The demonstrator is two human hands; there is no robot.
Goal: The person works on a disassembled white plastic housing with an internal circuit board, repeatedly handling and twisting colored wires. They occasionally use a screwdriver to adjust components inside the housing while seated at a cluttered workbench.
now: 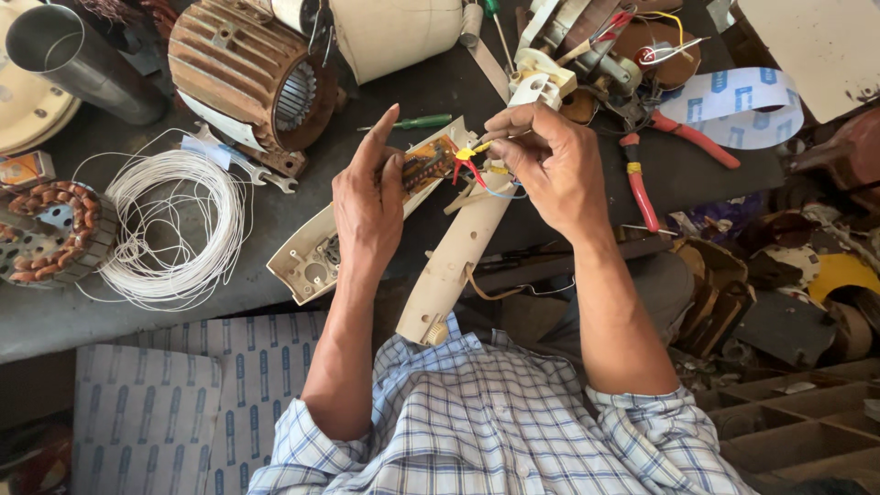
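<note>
At the centre of the dark workbench (550, 192) lies a long cream plastic housing shell (316, 252), open side up, with a small brown circuit board (426, 165) seated in its upper end. A second cream plastic housing half (458, 257) lies across it at an angle, its lower end reaching over the bench edge towards the person's checked shirt (477, 422).

The left hand (367, 197) rests on the first shell just beside the board; the index finger points up and away, and the thumb and remaining fingers press on the shell's edge. The right hand (550, 165) is closed in a narrow pinch on thin red, yellow and blue wires (472, 165) at the board's right edge. The wire ends are too small to tell whether they are joined to the board.

Beside the left forefinger lies a green-handled screwdriver (417, 121). To the right of the right hand lie red-handled pliers (660, 160), jaws towards a clutter of small parts at the top of the bench. Left of the shells sits a loose coil of white wire (174, 229), with a copper-wound stator (50, 229) touching its left side. Above the coil stands a rusty ribbed motor casing (243, 69), and a grey metal tube (73, 60) lies well apart at the upper left.
</note>
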